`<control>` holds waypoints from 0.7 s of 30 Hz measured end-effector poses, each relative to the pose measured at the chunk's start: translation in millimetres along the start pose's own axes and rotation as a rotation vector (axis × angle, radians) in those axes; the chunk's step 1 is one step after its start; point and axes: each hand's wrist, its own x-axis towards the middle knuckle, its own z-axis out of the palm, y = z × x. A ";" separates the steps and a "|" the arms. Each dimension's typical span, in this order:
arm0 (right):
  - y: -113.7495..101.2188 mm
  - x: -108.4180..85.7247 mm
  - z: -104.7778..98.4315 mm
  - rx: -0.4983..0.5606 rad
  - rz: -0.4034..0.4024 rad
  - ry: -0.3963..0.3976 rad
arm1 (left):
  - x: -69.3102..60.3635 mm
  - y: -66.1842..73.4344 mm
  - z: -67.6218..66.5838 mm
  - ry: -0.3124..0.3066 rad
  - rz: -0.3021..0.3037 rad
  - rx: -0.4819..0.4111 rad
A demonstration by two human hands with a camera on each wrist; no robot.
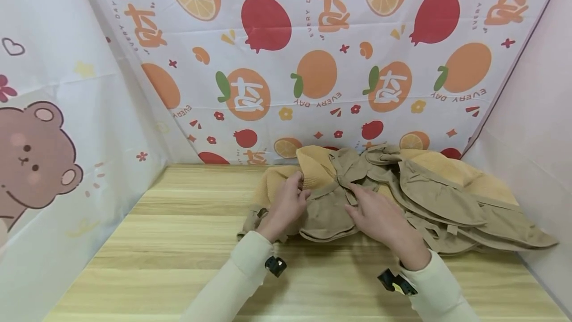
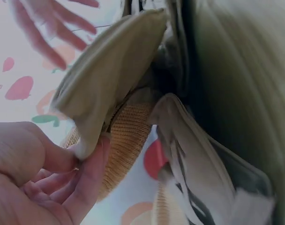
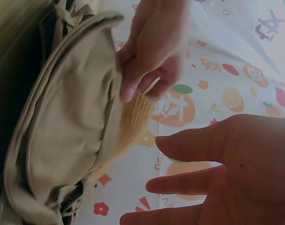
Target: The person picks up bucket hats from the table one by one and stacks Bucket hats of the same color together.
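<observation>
A pile of what look like sun hats (image 1: 442, 198), khaki cloth with yellow-tan knitted parts, lies along the back of the wooden table. My left hand (image 1: 286, 207) is at the leftmost hat (image 1: 328, 212). In the left wrist view, thumb and fingers of that left hand (image 2: 53, 173) pinch the edge of its khaki cloth (image 2: 109, 70), beside the tan knit (image 2: 128, 136). My right hand (image 1: 380, 215) is over the right side of the same hat. The right wrist view shows this right hand (image 3: 241, 173) with fingers straight and spread, apart from the cloth.
Light wooden table (image 1: 178, 242) extends left and in front of the pile. A fruit-print curtain (image 1: 277, 73) rises behind it. Pale cloth walls stand at both sides, the left one bearing a printed bear (image 1: 35, 158). Black wrist cameras (image 1: 275, 266) sit at both cuffs.
</observation>
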 end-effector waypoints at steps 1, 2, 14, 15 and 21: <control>0.1 0.1 -0.2 0.002 0.001 0.001 | -0.3 -0.4 -3.0 0.025 0.020 -0.002; 0.2 0.2 -0.6 0.000 0.001 0.003 | -0.7 -0.5 -6.1 0.041 0.037 -0.009; 5.0 5.5 -15.6 0.004 0.024 0.038 | -2.6 9.3 -48.6 0.157 0.237 0.023; 5.6 6.5 -18.2 0.006 0.021 0.033 | -3.8 9.8 -52.4 0.154 0.247 0.022; 16.0 21.0 -30.9 0.031 -0.028 0.024 | -10.3 10.7 -73.6 0.130 0.303 0.015</control>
